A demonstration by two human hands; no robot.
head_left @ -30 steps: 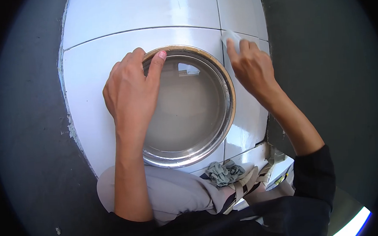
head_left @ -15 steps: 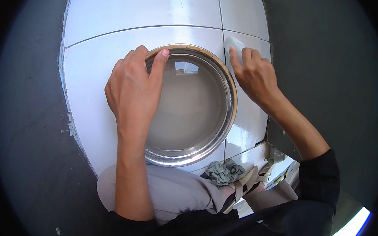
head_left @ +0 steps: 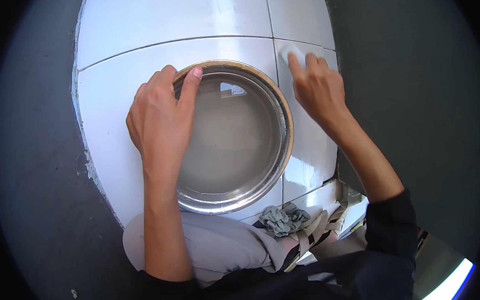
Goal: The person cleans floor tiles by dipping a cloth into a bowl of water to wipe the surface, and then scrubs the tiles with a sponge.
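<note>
A round metal basin [head_left: 290,131] holding cloudy greyish water sits on white tiles. My left hand [head_left: 161,113] grips its upper left rim, the thumb over the inner edge and the fingers outside. To the right of the basin, my right hand [head_left: 317,86] is closed on a pale whitish block [head_left: 292,54] against the tiles. The block's far end shows past the fingers; the rest is under the hand.
A crumpled grey-green cloth [head_left: 284,220] lies below the basin, beside a sandalled foot [head_left: 312,233]. The person's bent leg [head_left: 223,240] is near the basin's lower edge. Dark grey surfaces border the white tiles [head_left: 173,17] on both sides.
The right hand and the block shifted slightly down, then back up along the tiles. The left hand keeps its hold on the rim. The whole view has moved a little.
</note>
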